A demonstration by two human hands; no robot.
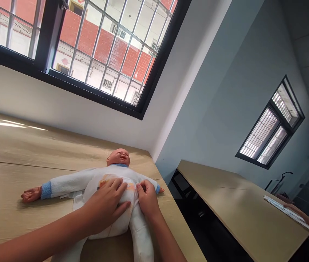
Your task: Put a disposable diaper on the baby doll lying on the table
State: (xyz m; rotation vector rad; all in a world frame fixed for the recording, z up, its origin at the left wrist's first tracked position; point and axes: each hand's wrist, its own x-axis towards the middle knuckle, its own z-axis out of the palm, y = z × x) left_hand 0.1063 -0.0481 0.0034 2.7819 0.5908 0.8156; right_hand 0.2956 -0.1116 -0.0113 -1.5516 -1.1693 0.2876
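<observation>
A baby doll lies on its back on the wooden table, head toward the wall, arms spread out. It wears a white fleecy top with blue collar and cuffs, and a white diaper with an orange print wraps its hips. My left hand rests on the diaper's front, fingers stretched over the belly. At the diaper's side edge, near the doll's right-hand side in view, my right hand is closed in a pinch on the diaper. The exact bit between thumb and finger is mostly hidden.
The table meets the wall under a barred window. A second table stands to the right, across a dark gap. Another person's arm rests there by some white papers.
</observation>
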